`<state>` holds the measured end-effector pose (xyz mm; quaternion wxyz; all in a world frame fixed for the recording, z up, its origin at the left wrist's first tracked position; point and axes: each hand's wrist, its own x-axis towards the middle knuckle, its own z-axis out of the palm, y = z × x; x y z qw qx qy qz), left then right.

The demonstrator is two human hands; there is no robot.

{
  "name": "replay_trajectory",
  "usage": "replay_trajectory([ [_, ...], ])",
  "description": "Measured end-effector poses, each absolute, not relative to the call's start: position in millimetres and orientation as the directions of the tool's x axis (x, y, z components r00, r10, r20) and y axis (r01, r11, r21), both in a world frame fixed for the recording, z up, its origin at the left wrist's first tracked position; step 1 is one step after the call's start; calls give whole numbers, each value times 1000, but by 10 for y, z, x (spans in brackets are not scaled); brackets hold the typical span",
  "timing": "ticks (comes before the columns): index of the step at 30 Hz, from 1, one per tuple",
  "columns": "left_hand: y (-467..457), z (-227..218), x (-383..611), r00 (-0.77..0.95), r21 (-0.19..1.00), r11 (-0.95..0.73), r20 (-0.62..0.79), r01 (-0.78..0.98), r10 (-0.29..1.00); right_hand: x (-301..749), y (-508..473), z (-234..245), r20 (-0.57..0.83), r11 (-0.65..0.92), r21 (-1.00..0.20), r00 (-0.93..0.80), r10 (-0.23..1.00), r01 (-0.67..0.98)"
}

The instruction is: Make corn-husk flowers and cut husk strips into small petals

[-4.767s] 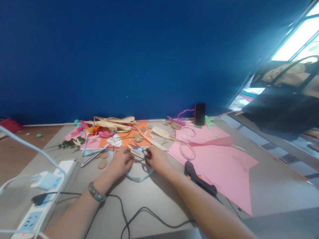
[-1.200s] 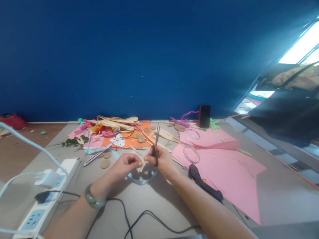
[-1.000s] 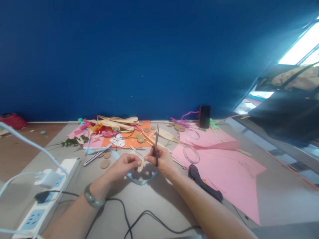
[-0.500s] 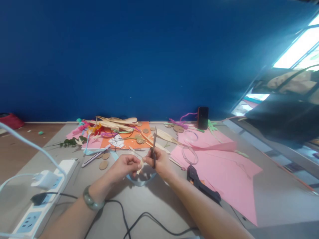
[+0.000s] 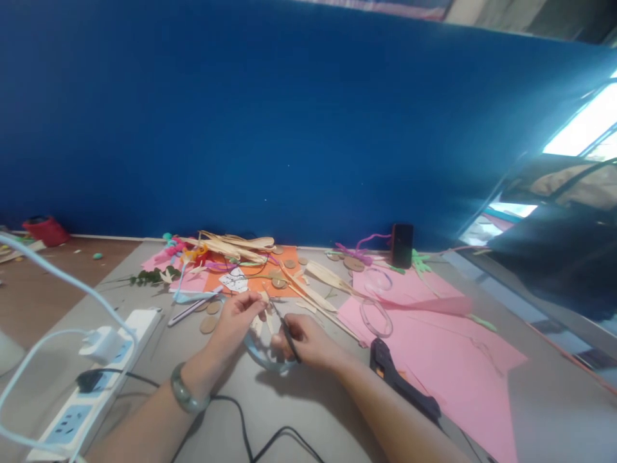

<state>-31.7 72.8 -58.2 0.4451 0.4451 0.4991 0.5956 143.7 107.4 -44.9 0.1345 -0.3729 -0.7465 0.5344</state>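
Observation:
My right hand (image 5: 308, 337) is closed around a pair of dark scissors (image 5: 287, 331), whose blades point up and to the left. In a pinch, my left hand (image 5: 238, 321) holds a small pale piece of dried husk (image 5: 265, 296) close to the scissor tips. Whether the blades are apart is too blurred to tell. Just below both hands, a light-blue ribbon loop (image 5: 267, 364) rests on the table, partly hidden by the fingers. More pale strips show between the hands.
Dried husks (image 5: 236, 244) lie at the back on orange paper (image 5: 289, 256). To the right are a glue gun (image 5: 402, 382), pink paper (image 5: 443, 360) and an upright phone (image 5: 402, 245). A power strip (image 5: 91, 392) with cables, wooden discs (image 5: 208, 324) and a utility knife (image 5: 193, 308) are left.
The scissors have tilted from nearly upright to a leftward slant, and my right hand has lowered. My left hand has lifted the husk piece slightly. The view has shifted a little.

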Motion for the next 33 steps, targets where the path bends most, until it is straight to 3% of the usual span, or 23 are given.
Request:
replay_trajectory([
  [6, 715, -572, -323, -235, 992, -120, 109, -34, 966, 1444, 1062, -409, -242, 25, -942, -727, 643, 336],
  [33, 690, -526, -316, -254, 994, -104, 96, -21, 962, 1435, 1128, -481, -232, 30, -941, -708, 667, 336],
])
